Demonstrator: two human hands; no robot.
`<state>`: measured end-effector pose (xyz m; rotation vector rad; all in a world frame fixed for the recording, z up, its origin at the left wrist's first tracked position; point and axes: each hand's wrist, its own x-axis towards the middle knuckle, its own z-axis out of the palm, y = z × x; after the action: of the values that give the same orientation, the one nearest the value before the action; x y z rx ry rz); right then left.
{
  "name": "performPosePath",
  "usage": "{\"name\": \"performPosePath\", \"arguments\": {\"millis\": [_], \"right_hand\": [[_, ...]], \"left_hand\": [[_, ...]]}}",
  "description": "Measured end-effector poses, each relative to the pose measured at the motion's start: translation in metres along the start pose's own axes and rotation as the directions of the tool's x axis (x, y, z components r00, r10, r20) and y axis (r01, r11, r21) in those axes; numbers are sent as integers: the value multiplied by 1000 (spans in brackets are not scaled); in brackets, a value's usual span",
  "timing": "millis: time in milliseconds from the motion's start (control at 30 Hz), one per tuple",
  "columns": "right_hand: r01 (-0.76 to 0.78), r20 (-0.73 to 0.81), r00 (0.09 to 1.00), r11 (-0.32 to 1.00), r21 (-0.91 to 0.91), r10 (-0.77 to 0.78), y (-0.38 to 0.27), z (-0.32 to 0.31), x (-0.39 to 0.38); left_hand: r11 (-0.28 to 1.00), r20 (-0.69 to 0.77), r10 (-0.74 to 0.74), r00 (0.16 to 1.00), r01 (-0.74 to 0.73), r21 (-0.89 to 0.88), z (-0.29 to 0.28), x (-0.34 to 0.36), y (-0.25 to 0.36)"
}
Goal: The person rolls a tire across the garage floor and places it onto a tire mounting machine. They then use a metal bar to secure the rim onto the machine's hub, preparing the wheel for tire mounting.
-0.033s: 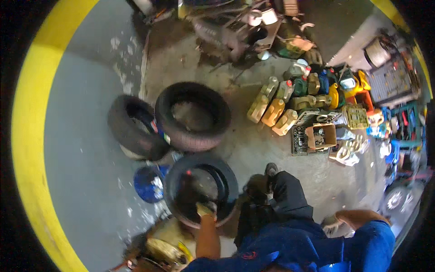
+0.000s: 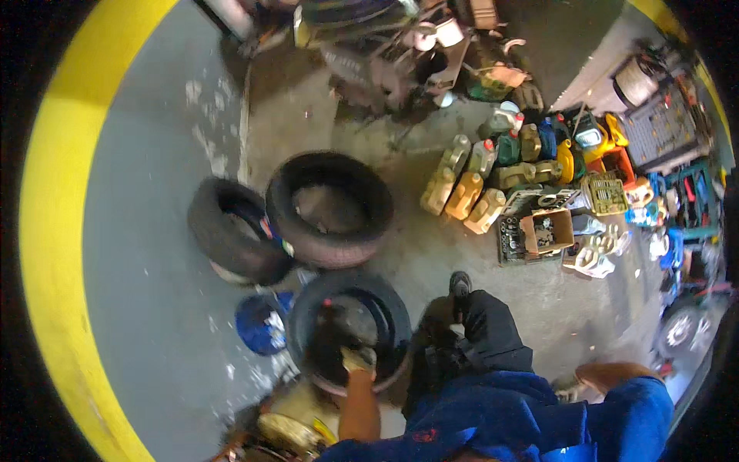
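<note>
My gloved left hand [image 2: 358, 358] reaches to the inner near edge of a black tire [image 2: 391, 323] lying flat just left of my feet; its fingers are too dark and blurred to tell whether they grip it. Two more tires lie beyond: one flat [image 2: 362, 239] and one at its left [image 2: 219, 239], slightly tilted against it. A blue round container [image 2: 258, 323] sits left of the near tire. My right hand [image 2: 570, 385] is low at my right side, mostly blurred, with its fingers unclear.
Several plastic jugs [image 2: 462, 196], black crates and a cardboard box [image 2: 546, 231] stand right of centre. A metal cart [image 2: 666, 131] and a wheel [image 2: 681, 331] are at the far right. Machinery [image 2: 369, 69] is at the top; a grey painted surface [image 2: 138, 231] with a yellow band borders the left.
The view has shifted slightly, so the tires and blue container appear a little lower and further right. My left hand is still at the near tire, slightly further right in the picture.
</note>
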<state>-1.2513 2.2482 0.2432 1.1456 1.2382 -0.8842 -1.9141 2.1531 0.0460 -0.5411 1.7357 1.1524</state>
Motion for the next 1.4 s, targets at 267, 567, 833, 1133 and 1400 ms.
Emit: {"name": "performPosePath", "arguments": {"millis": [267,567,833,1133,1400], "right_hand": [[-58,-81,988,815,577,128,15,28,-31],[115,-251,965,730,674,79,-5,-99,-52],[3,-276,946,846,533,170,48,-209,-95],[54,-247,964,979,-196,-102,-31,-485,-116],[197,-4,960,687,-700,-279,-310,-721,69]], "left_hand": [[999,44,39,998,-39,8,185,-167,176],[955,-53,225,973,-231,-185,227,-151,274],[983,-47,87,995,-93,-157,216,-53,295],[258,144,557,818,-336,906,269,236,259],[769,-149,266,952,-116,629,241,251,284]]}}
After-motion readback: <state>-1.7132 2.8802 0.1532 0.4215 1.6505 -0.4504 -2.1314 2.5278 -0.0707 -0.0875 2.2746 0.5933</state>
